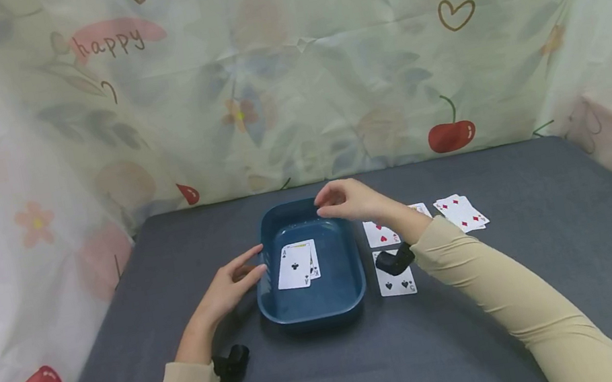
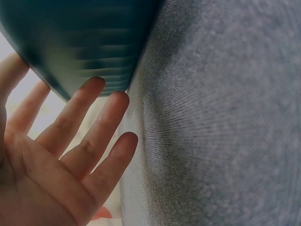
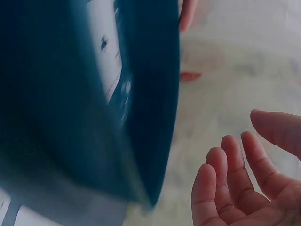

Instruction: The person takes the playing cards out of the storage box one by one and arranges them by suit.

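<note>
A dark blue plastic basin stands on the grey table, holding a few overlapping playing cards; the top one bears a single club in its middle. At the basin's left side, my left hand spreads its fingers, with fingertips right at the wall. My right hand hovers by the far right corner, fingers loosely bent and nothing between them. In the right wrist view, that hand shows an empty palm beside the basin wall.
Right of the basin lie a heart card, a spade card partly behind the black wrist camera, and overlapping diamond cards. Another card is partly behind my right forearm. A patterned curtain rises behind the table.
</note>
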Motion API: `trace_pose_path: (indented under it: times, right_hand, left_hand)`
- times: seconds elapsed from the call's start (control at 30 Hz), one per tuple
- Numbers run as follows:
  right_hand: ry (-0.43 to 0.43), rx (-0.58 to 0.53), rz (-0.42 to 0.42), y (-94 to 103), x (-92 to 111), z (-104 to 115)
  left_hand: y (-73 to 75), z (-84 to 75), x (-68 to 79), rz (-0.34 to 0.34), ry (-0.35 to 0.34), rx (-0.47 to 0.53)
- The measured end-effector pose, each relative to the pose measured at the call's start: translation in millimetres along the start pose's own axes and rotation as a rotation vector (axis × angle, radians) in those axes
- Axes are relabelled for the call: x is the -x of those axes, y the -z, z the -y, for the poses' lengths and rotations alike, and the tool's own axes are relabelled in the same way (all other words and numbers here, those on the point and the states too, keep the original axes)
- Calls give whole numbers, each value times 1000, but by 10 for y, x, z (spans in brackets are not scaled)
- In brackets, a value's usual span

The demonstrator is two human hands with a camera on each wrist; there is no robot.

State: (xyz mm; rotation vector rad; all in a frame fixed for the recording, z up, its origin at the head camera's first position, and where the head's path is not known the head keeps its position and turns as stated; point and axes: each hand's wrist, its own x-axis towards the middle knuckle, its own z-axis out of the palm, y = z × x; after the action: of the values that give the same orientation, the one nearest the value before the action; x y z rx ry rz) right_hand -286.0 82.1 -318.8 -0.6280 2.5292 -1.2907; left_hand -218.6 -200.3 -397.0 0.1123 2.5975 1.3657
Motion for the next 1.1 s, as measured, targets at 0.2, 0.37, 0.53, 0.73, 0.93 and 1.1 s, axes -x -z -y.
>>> trace_pose_path:
  times: [0.2,0.37,0.53,0.73,0.93,1.1]
  right_hand:
    - [60,9,51,-263,-133,167]
    - [45,7,107,-458,-245,203]
    - [6,3,124,-603,-349,209]
    - [-65,83,135,-748,-444,187]
    - [-126,179,151,-839,-492,118]
    - [-168,246,134,-883,-532,60]
  left_hand:
    - [4,-7,-3,3,11,-4]
    - [8,-1,-3,9,5,3]
    - [10,-7,3,16,-11,11]
    - [17,-12,11,22,-25,9]
    - [19,-7,4,27,-30,21]
    - [13,-11,-3,21,-15,28]
